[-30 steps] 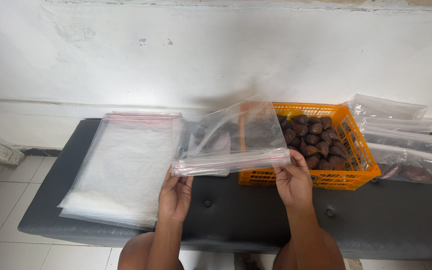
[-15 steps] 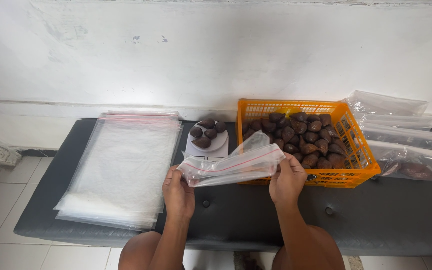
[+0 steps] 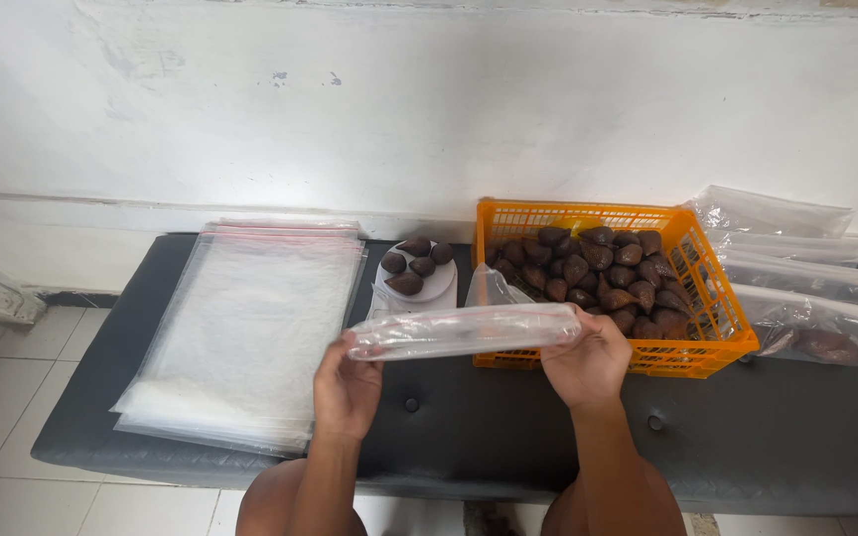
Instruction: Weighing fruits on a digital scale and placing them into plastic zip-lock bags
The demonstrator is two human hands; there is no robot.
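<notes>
Bag first: clear zip bag (image 3: 464,331) held up off the bench, stretched flat between both hands, approx level. Its long axis runs left-right across the body, parallel w/ the front edge of the black padded bench (image 3: 508,427). Red seal strip shows along the upper edge, so the mouth looks to face away from the person, toward the wall; can't tell if it's open or pressed shut.

Left hand (image 3: 347,389) closed on the bag's left end, fingers curled round the corner, thumb on the near side. Right hand (image 3: 588,359) closed on the right end, same pinch grip, sitting a bit higher and further out than the left. Both grip only the bag, nothing else.

What lies where from the hands:
- White scale (image 3: 412,283) w/ a few brown scaly fruit (image 3: 411,266) on its dish: just behind the bag, between the hands but nearer the left one.
- Orange basket (image 3: 712,342) full of the same fruit: behind and right of the bag, right hand almost touching its front wall. Right hand clearly nearer.
- Stack of empty bags (image 3: 245,337): flat on the bench, left of the left hand, near but apart.
- Filled bags (image 3: 796,298): far right, beyond the basket, well apart from both hands.

So bag mouth and fruit line up front-to-back; basket is a short reach fwd for the right hand, scale a short reach fwd for the left.
</notes>
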